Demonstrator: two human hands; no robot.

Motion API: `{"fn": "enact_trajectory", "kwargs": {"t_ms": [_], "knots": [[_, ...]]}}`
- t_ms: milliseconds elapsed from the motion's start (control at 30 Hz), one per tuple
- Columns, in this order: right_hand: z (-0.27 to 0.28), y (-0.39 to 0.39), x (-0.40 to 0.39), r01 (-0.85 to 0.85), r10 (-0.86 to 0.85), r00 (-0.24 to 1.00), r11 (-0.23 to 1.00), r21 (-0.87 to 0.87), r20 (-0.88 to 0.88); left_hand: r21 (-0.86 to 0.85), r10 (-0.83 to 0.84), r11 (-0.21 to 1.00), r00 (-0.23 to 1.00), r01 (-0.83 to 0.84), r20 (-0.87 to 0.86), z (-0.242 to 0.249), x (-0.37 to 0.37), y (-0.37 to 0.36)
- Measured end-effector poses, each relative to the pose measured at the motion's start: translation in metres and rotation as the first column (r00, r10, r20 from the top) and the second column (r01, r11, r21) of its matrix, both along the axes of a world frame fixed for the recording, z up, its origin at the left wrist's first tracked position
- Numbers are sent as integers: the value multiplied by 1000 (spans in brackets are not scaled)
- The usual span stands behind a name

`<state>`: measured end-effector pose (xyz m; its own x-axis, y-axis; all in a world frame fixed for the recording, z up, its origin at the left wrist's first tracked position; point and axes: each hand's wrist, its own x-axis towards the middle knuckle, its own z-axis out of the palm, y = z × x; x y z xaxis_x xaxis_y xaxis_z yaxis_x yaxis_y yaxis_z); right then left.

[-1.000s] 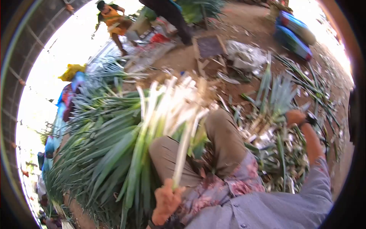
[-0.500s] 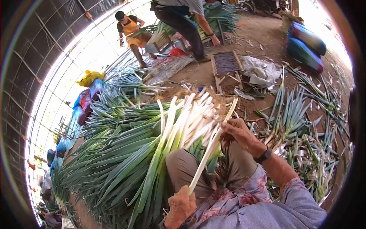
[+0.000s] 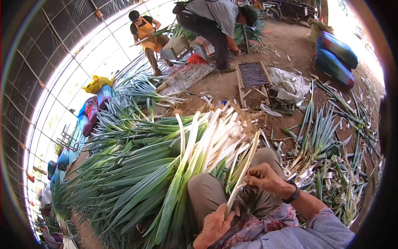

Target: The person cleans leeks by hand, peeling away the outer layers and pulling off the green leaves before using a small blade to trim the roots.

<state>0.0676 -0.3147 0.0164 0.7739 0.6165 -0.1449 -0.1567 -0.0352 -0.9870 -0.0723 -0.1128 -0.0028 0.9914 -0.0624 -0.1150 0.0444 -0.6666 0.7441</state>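
Observation:
A pale leek (image 3: pixel 248 162) slants up between my hands, its root end pointing away from me. My left hand (image 3: pixel 213 226) is closed around its lower part, close to my lap. The curled fingers of my right hand (image 3: pixel 267 181) pinch at the right side of the white shank, about halfway up; exactly what lies between the fingertips is hard to see. Beyond and left of my knees lies a big pile of leeks (image 3: pixel 141 174), green leaves to the left and white shanks towards the middle.
Leek trimmings (image 3: pixel 331 178) litter the ground at right. A low wooden stool (image 3: pixel 253 76) stands ahead beside a crumpled white sack (image 3: pixel 289 85). Two people work at the back, one in an orange apron (image 3: pixel 146 33), one bending over (image 3: pixel 209 25). Blue wrapped bundles (image 3: pixel 335 58) lie far right.
My right hand has moved down along the leek, away from its root end, and my left hand has shifted right. The person at the back bends lower. The view has tilted slightly.

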Motion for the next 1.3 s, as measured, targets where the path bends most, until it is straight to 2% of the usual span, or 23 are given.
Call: {"fn": "enact_trajectory", "kwargs": {"t_ms": [67,100,200,233,300,367,500,600,700,800,900,1000,1300], "knots": [[6,5,-5,7,-6,999,1000,24,-44,-193,8,981,1000,-11,-19,9,19,-4],[0,5,-3,-18,18,1000,999,40,-11,-287,9,958,1000,-17,-29,13,28,-5],[-1,9,-7,-4,8,992,999,34,-128,-367,9,929,992,-54,-123,15,43,-3],[-6,8,-8,-55,59,982,998,30,-178,-352,48,933,995,-78,-93,14,45,-2],[-10,14,-16,-114,112,993,993,-43,-42,-324,128,937,991,-130,-28,11,47,-1],[-12,19,-22,-185,193,979,975,-120,61,-306,136,941,990,-141,-38,8,48,0],[-30,26,-33,-254,262,954,965,73,-146,-200,125,973,991,-113,50,-10,48,-2],[-28,28,-31,-290,293,947,956,41,-131,-226,132,967,991,-121,34,-12,48,-3],[-21,28,-28,-266,265,956,964,13,-122,-165,105,983,986,-83,127,-23,46,-3],[-33,25,-30,-233,229,952,972,3,-205,-212,126,972,987,-103,102,-21,46,-6],[-52,29,-40,-166,167,985,985,-48,36,-294,169,938,983,-182,-69,-9,47,-7],[-66,37,-50,-111,151,911,986,-124,383,-423,201,884,978,-202,-46,-16,47,-3],[-66,30,-54,-107,147,940,984,-142,308,-470,157,865,985,-172,-73,-23,48,-4]]}}
